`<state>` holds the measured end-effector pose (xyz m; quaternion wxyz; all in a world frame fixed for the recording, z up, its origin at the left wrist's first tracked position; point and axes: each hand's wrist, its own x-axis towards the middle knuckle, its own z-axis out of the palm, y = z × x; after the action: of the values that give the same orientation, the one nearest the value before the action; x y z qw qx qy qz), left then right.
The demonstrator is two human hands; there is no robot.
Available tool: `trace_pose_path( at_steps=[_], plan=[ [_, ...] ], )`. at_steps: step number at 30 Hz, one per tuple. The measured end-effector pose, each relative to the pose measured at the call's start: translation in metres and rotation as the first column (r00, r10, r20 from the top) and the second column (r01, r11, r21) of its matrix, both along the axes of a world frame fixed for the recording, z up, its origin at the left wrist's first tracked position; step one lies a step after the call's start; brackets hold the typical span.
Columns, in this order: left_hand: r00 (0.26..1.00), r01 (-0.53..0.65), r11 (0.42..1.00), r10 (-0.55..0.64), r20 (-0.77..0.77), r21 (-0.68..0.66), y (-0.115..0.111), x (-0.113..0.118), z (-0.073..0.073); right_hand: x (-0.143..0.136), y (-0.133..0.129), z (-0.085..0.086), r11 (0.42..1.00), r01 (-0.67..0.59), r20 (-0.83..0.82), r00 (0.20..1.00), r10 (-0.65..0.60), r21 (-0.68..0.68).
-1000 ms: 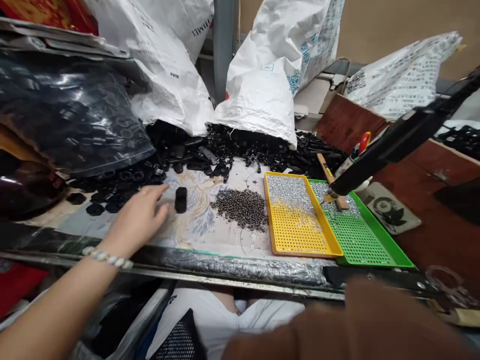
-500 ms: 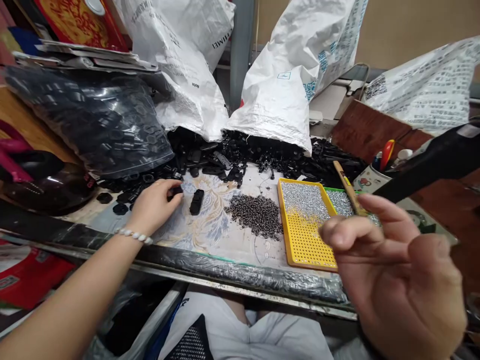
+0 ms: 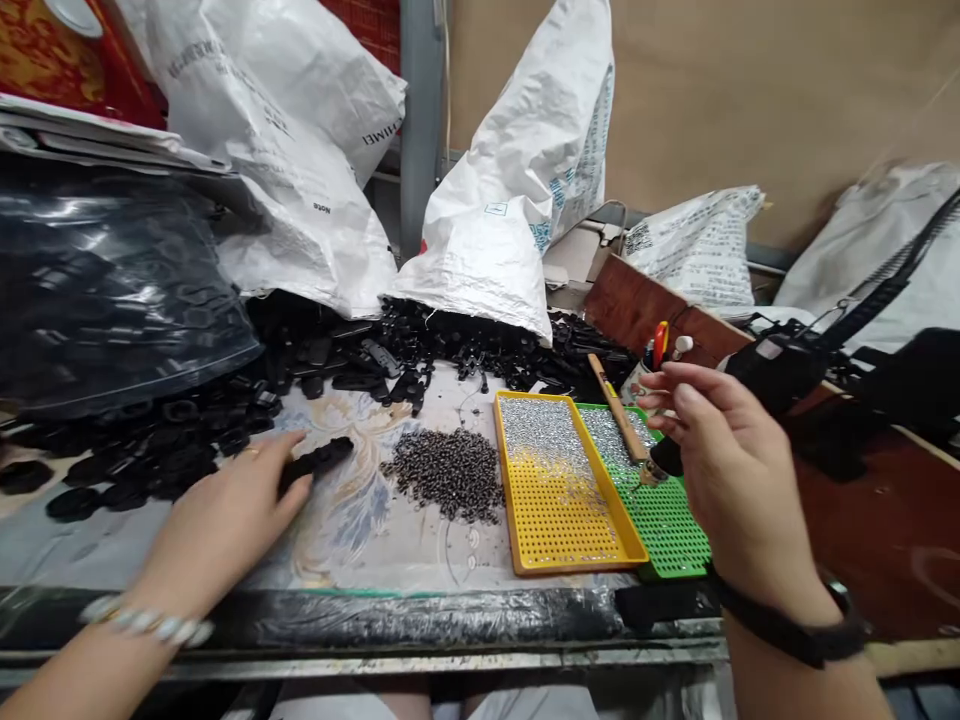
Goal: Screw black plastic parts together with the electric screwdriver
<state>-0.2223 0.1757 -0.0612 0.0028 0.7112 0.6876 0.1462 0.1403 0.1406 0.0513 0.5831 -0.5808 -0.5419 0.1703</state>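
My left hand [image 3: 232, 515], with a beaded bracelet at its wrist, has its thumb and fingers closed on one end of an elongated black plastic part [image 3: 324, 458] low over the tabletop. My right hand [image 3: 739, 475], wearing a black wristband, is raised above the trays with fingers apart and loosely bent. Behind it is a black electric screwdriver [image 3: 664, 460], partly hidden, its tip directed down at the green tray [image 3: 675, 535]. A yellow tray [image 3: 577, 555] of silvery small hardware stands to the left of that hand. A mound of dark small metal pieces [image 3: 446, 475] lies between the hands.
Loose black parts [image 3: 337, 365] spread along the back below white sacks [image 3: 480, 250]. At left sits a clear bag of black pieces [image 3: 112, 290]. A wooden stick [image 3: 616, 405] rests on the green tray. The padded table edge [image 3: 412, 620] runs across the front.
The view has swung right. My left fingers now have the black part that lay beside them, and it is turned. My right hand has moved farther out, toward the screwdriver.
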Motion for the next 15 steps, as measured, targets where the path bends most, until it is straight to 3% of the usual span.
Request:
trace_pose_path(
  at_steps=[3,6,9,12,15],
  plan=[
    [0.977,0.001,0.998,-0.014,0.213,0.061,-0.017,-0.018,0.001,-0.005,0.044,-0.012,0.98,-0.006,0.302,0.951,0.066,-0.197],
    [0.933,-0.048,0.996,0.015,0.359,0.082,-0.032,-0.017,0.006,-0.032,0.103,-0.036,0.925,-0.059,0.392,0.894,0.217,-0.376],
    [0.9,-0.036,0.999,0.02,0.435,0.028,-0.037,0.001,0.008,-0.068,0.149,-0.062,0.861,-0.073,0.415,0.853,0.315,-0.504],
    [0.868,0.011,0.999,0.014,0.496,-0.046,-0.031,0.019,-0.001,-0.093,0.172,-0.077,0.853,-0.077,0.403,0.857,0.322,-0.517],
    [0.838,0.033,0.998,0.006,0.546,-0.062,-0.016,0.022,-0.016,-0.095,0.171,-0.077,0.898,-0.158,0.352,0.881,0.316,-0.41]
  ],
)
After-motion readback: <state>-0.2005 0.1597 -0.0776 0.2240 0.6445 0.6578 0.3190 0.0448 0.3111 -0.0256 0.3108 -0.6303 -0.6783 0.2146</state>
